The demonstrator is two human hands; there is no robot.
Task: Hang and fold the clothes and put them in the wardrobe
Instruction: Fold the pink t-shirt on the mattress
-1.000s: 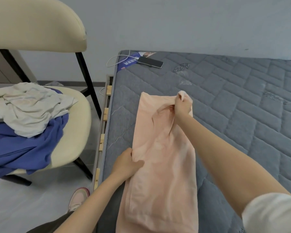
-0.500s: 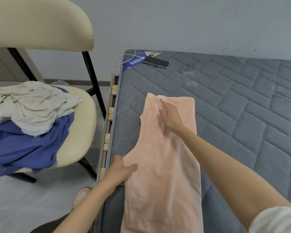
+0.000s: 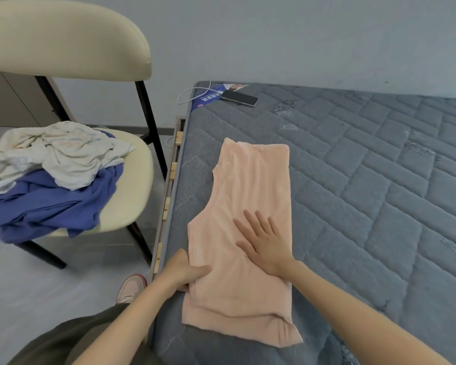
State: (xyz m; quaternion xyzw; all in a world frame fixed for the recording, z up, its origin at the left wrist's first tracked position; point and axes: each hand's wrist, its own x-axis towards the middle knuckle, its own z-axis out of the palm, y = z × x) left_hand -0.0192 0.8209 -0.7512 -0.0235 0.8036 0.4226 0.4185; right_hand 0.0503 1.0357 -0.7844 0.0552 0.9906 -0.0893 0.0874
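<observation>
one peach top (image 3: 253,185) part-folded at the mattress's (image 3: 366,180) left edge; your right hand (image 3: 263,246) presses it, fingers spread, left hand (image 3: 184,272) pinches its side (chair pile (image 3: 53,167) waits)

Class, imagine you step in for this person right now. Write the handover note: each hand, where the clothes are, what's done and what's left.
Left grip: pinches the pink top at its near left edge, thumb on the cloth.
Right grip: open and flat, pressing on the top's middle.
The pink top lies on the grey mattress, folded lengthwise into a narrow strip.
A white garment and a blue garment lie crumpled on the chair.
Done: the lengthwise fold.
Left: fold the top across, then deal with the two garments on the chair. No wardrobe is in view.
</observation>
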